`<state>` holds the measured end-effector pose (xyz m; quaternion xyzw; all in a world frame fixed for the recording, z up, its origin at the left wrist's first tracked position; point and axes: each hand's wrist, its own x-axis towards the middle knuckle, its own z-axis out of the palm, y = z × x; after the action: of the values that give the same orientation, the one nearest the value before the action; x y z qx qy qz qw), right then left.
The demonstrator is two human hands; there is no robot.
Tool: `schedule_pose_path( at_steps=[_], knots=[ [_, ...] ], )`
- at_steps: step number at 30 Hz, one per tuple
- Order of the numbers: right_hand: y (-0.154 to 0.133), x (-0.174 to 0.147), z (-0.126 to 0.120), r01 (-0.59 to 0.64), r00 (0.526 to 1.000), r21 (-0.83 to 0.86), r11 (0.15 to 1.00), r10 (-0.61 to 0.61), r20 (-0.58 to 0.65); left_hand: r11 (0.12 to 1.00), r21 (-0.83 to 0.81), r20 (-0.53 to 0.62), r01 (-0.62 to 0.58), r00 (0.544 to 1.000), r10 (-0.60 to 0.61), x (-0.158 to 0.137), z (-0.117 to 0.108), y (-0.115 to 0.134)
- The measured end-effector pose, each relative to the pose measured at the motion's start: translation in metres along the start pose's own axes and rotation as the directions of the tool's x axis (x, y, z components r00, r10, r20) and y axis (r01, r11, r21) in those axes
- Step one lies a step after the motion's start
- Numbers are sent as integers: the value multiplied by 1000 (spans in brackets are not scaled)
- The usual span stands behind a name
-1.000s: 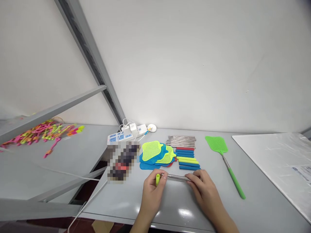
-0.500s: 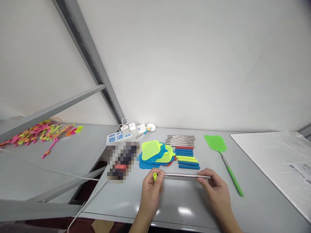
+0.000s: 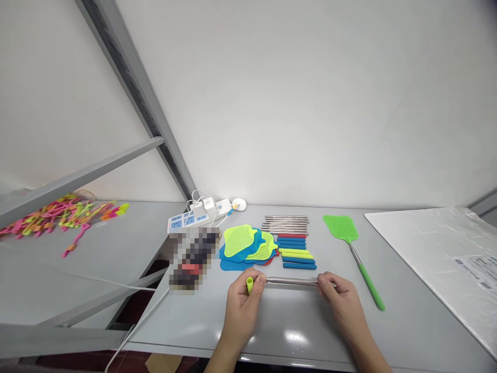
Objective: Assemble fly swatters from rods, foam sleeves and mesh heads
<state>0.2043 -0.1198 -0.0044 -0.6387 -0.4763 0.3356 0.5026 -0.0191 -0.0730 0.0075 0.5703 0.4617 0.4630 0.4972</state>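
Note:
A thin metal telescopic rod [image 3: 291,281] is stretched level between my two hands above the grey table. My left hand [image 3: 241,305] pinches its left end between thumb and forefinger and also keeps a yellow-green handle sleeve [image 3: 249,286], hollow end up, inside its curled fingers. At the right end of the rod, my right hand [image 3: 345,305] is closed with the thumb over the metal. Just beyond lie overlapping fly swatter heads [image 3: 237,239] in yellow, blue and red. Beside them are coloured handle sleeves [image 3: 298,266] and a row of metal rods [image 3: 285,225].
A whole green fly swatter [image 3: 367,280] lies to the right, near a white wrapped panel [image 3: 419,238]. Back left sits a power strip [image 3: 186,221] with plugs and cables, behind a blurred-out item [image 3: 194,261]. Pink and yellow plastic pieces [image 3: 58,220] cover the left table.
My right hand has shifted its grip, with the thumb now on top of the rod and less of the end sticking out. The view has moved slightly.

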Motion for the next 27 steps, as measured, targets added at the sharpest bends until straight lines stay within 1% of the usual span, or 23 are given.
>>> schedule_pose_path(
  at_steps=[2, 4, 6, 9, 13, 17, 19, 22, 25, 27],
  knots=[
    [0, 0, 0, 18, 1000, -10, 1000, -18, 25, 1000, 6, -8, -2, 1000, 2, 1, -1, 0],
    [0, 0, 1, 65, 997, -19, 998, -64, 53, 1000, 12, -25, -4, 1000, 4, 2, -3, 0],
    [-1, 0, 2, 138, 988, -43, 989, -135, 68, 1000, 26, -40, -11, 999, 12, 2, -4, 1],
    [-2, 0, 2, 265, 964, -115, 957, -260, 55, 999, 47, -48, -16, 999, 19, 1, -5, 2],
    [-1, 0, 2, 400, 916, -235, 886, -398, 59, 999, 51, -46, -19, 999, 21, 1, -5, 3],
    [1, -1, 4, 521, 849, -399, 755, -507, 148, 997, 79, -51, -15, 999, 19, 1, -4, 3],
    [2, -2, 7, 555, 826, -461, 693, -525, 205, 996, 91, -56, -10, 998, 16, 1, -3, 4],
    [2, -5, 14, 571, 815, -508, 645, -521, 255, 993, 115, -54, -15, 998, 22, 0, -1, 4],
    [3, -7, 19, 564, 819, -510, 650, -521, 242, 989, 141, -28, -52, 998, 56, 0, -1, 4],
    [5, -8, 21, 536, 837, -472, 700, -515, 185, 987, 146, 25, -73, 997, 70, -1, -2, 2]
  ],
)
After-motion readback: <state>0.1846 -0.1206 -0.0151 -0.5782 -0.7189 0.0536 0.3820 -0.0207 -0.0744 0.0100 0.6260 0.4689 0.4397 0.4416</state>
